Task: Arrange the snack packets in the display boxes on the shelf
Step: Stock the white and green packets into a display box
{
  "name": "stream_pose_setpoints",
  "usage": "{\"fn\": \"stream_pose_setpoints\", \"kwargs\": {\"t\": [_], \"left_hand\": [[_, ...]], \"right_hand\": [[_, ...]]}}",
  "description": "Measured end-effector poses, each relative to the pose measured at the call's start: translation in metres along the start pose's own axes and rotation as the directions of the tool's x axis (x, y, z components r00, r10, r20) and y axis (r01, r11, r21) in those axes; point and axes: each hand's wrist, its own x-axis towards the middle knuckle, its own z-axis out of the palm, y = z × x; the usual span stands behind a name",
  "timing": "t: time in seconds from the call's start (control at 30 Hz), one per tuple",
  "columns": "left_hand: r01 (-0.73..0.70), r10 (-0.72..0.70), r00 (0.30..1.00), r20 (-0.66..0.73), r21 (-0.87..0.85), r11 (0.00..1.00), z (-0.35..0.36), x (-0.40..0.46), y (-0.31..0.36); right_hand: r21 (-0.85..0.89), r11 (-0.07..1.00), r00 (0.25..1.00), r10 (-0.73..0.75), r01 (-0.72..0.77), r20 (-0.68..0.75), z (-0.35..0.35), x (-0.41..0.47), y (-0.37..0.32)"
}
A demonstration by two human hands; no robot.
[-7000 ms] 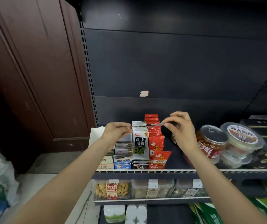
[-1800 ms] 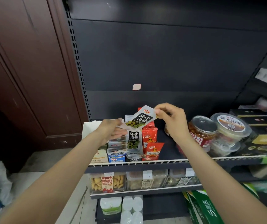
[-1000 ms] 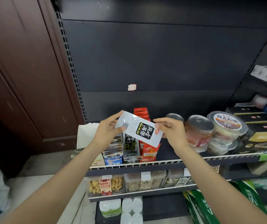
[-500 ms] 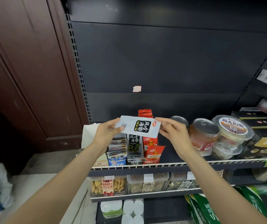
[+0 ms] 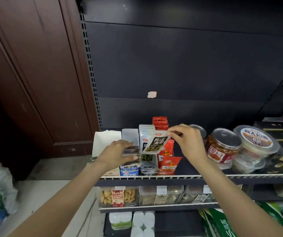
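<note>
My right hand [image 5: 187,142] pinches the top edge of a white and black seaweed packet [image 5: 157,143], which hangs tilted in front of the row of matching packets [image 5: 146,132] standing in their display box. My left hand [image 5: 115,153] reaches into the box to the left of that row, fingers stretched out over grey packets [image 5: 131,149]; whether it holds one is unclear. A box of red packets [image 5: 166,151] stands just right of the seaweed row. A blue and white box front [image 5: 130,170] sits below my left hand.
Round clear tubs with lids [image 5: 223,146] [image 5: 255,142] stand to the right on the same wire-fronted shelf [image 5: 205,177]. A white carton [image 5: 105,142] stands at the shelf's left end. Clear snack bins [image 5: 117,196] fill the shelf below. A brown wooden door [image 5: 34,74] is on the left.
The packet was held flat by both hands; now my left hand has let go and dropped to the left box, and my right hand alone holds the packet tilted upright over its row.
</note>
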Motion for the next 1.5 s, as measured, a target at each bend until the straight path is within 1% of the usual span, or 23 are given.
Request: {"fn": "stream_pose_setpoints", "kwargs": {"t": [0.03, 0.1, 0.23, 0.37, 0.53, 0.67, 0.73, 0.87, 0.93, 1.1, 1.23, 1.3, 1.5], "left_hand": [[-0.021, 0.018, 0.999, 0.042, 0.076, 0.997, 0.001, -0.001, -0.003], [-0.048, 0.037, 0.995, 0.088, 0.134, 0.99, 0.004, -0.002, -0.007], [-0.069, 0.058, 0.994, 0.088, 0.126, 0.99, 0.005, -0.001, -0.01], [-0.095, 0.084, 0.992, 0.089, 0.137, 0.986, 0.005, 0.001, -0.013], [-0.108, 0.097, 0.991, 0.094, 0.118, 0.987, 0.007, 0.002, -0.016], [-0.109, 0.098, 0.99, 0.099, 0.109, 0.988, 0.006, 0.005, -0.017], [-0.106, 0.096, 0.99, 0.102, 0.103, 0.989, 0.005, 0.005, -0.017], [-0.103, 0.091, 0.99, 0.109, 0.109, 0.989, 0.007, 0.008, -0.018], [-0.094, 0.082, 0.99, 0.111, 0.109, 0.99, 0.007, 0.009, -0.018], [-0.091, 0.076, 0.992, 0.103, 0.144, 0.985, 0.006, 0.011, -0.016], [-0.087, 0.071, 0.992, 0.103, 0.154, 0.984, 0.006, 0.012, -0.015], [-0.09, 0.075, 0.992, 0.104, 0.152, 0.984, 0.005, 0.012, -0.015], [-0.096, 0.084, 0.993, 0.089, 0.134, 0.986, 0.01, 0.006, -0.016]], "right_hand": [[-0.002, 1.0, 1.0, 0.003, -0.003, 0.002, 0.001, 0.0, 0.001], [-0.015, 1.0, 0.999, 0.005, -0.005, 0.032, 0.005, 0.0, 0.002], [-0.058, 0.998, 0.975, 0.012, 0.001, 0.221, 0.017, 0.007, 0.005], [-0.076, 0.997, 0.934, 0.057, -0.033, 0.353, 0.033, 0.017, 0.011], [-0.126, 0.989, 0.893, 0.123, -0.076, 0.433, 0.055, 0.021, 0.019], [-0.164, 0.982, 0.846, 0.161, -0.089, 0.508, 0.074, 0.021, 0.025], [-0.199, 0.977, 0.859, 0.171, -0.082, 0.483, 0.08, 0.022, 0.025], [-0.306, 0.949, 0.916, 0.191, -0.081, 0.352, 0.089, 0.025, 0.026], [-0.311, 0.945, 0.929, 0.197, -0.096, 0.312, 0.093, 0.025, 0.026], [-0.275, 0.952, 0.926, 0.223, -0.139, 0.305, 0.101, 0.029, 0.028], [-0.355, 0.928, 0.91, 0.238, -0.111, 0.339, 0.106, 0.035, 0.027], [-0.368, 0.925, 0.909, 0.232, -0.096, 0.347, 0.107, 0.037, 0.026], [-0.293, 0.947, 0.918, 0.226, -0.13, 0.325, 0.092, 0.029, 0.024]]}}
